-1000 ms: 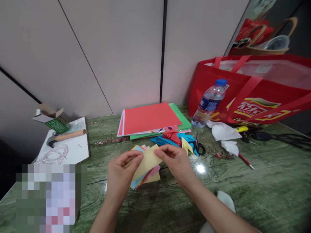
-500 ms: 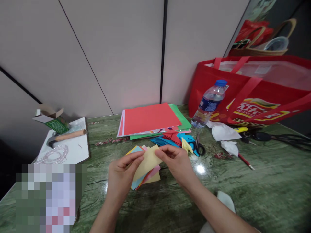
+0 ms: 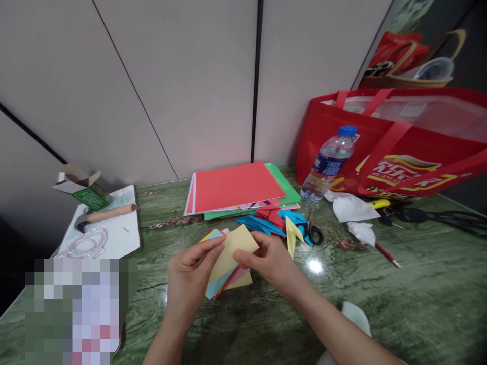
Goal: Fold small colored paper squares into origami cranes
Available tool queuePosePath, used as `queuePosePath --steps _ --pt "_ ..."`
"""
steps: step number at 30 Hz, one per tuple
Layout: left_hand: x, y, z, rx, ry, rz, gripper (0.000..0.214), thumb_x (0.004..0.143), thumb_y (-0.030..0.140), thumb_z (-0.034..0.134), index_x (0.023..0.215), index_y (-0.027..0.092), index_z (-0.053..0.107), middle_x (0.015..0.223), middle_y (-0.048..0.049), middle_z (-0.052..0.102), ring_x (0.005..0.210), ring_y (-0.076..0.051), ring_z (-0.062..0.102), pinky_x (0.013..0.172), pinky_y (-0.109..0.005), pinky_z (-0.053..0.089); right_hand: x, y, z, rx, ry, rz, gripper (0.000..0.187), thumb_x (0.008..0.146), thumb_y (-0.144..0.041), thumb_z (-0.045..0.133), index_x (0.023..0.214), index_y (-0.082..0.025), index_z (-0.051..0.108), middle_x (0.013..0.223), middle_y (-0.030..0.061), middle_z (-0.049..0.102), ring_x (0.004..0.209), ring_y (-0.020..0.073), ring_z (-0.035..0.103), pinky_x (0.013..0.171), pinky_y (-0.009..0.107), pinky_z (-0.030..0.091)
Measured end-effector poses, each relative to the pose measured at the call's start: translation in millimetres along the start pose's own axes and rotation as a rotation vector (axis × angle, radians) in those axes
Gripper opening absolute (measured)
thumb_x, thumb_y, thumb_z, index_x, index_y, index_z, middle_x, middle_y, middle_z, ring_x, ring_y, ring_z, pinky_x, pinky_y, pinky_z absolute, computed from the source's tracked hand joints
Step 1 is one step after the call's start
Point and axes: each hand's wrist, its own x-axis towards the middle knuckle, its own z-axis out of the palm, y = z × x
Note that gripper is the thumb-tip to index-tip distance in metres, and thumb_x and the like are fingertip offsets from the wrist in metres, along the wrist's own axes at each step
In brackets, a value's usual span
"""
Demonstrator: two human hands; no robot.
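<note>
Dim light, small glare on tabletop (image 3: 422,299)

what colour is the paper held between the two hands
The paper is plain pale yellow; it shows in the head view, the only one.

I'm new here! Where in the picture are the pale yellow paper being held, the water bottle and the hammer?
Pale yellow paper (image 3: 227,258): head view, its flat face.
Water bottle (image 3: 327,165): head view, its blue label.
Hammer (image 3: 112,213): head view, its wooden handle.
</note>
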Motion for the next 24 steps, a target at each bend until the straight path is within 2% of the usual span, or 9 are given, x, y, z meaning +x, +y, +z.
queuePosePath --steps 4,7,10,15,20,24 --pt "-0.3 1.9 0.3 -0.017 0.01 0.003 0.012 0.061 0.023 0.07 0.072 0.023 0.076 0.07 -0.0004 0.075 0.057 -0.015 0.067 0.047 -0.019 0.052 -3.1 0.2 3.7 0.03 -0.128 0.078 0.018 0.062 -0.026 0.071 0.076 -0.016 0.066 0.072 0.0018 0.07 0.062 0.0159 0.063 0.058 0.027 0.048" --pt "-0.8 1.5 1.1 0.007 0.013 0.04 0.012 0.062 0.021 0.069 0.071 0.025 0.076 0.069 0.0012 0.075 0.056 -0.014 0.066 0.048 -0.017 0.052 -3.7 0.4 5.1 0.078 -0.128 0.077 0.012 0.063 -0.026 0.07 0.068 -0.017 0.065 0.065 -0.0001 0.069 0.058 0.0143 0.062 0.056 0.025 0.048" --pt "-2.2 0.2 0.4 0.057 0.033 0.104 0.012 0.064 0.02 0.069 0.072 0.026 0.075 0.07 0.0025 0.075 0.058 -0.013 0.066 0.051 -0.016 0.051 -2.9 0.8 5.1 0.125 -0.12 0.089 0.015 0.062 -0.026 0.072 0.07 -0.016 0.065 0.063 -0.0007 0.068 0.057 0.013 0.062 0.056 0.024 0.048" --pt "-3.6 0.2 -2.3 0.117 0.056 0.169 0.013 0.067 0.02 0.067 0.074 0.026 0.075 0.07 0.0034 0.075 0.057 -0.013 0.066 0.051 -0.017 0.051 -0.1 1.9 3.4 0.125 -0.019 0.081 0.026 0.061 -0.034 0.074 0.075 -0.015 0.065 0.059 -0.0007 0.066 0.052 0.0116 0.06 0.052 0.023 0.048" --pt "-1.6 -1.7 -2.3 0.131 0.094 0.157 0.012 0.068 0.022 0.067 0.076 0.025 0.075 0.074 0.0021 0.075 0.063 -0.015 0.068 0.054 -0.019 0.053 0.8 -0.5 3.8 0.165 0.11 0.077 0.031 0.057 -0.04 0.075 0.058 -0.016 0.057 0.053 -0.0003 0.065 0.05 0.0114 0.061 0.052 0.023 0.049" --pt "0.4 -5.0 -2.3 0.122 0.122 0.124 0.013 0.067 0.026 0.068 0.078 0.024 0.075 0.075 0.0008 0.075 0.064 -0.016 0.068 0.054 -0.02 0.053 0.5 -1.9 4.8 0.185 0.1 0.045 0.03 0.06 -0.04 0.074 0.057 -0.016 0.055 0.055 0.0011 0.067 0.051 0.0105 0.061 0.054 0.022 0.049"
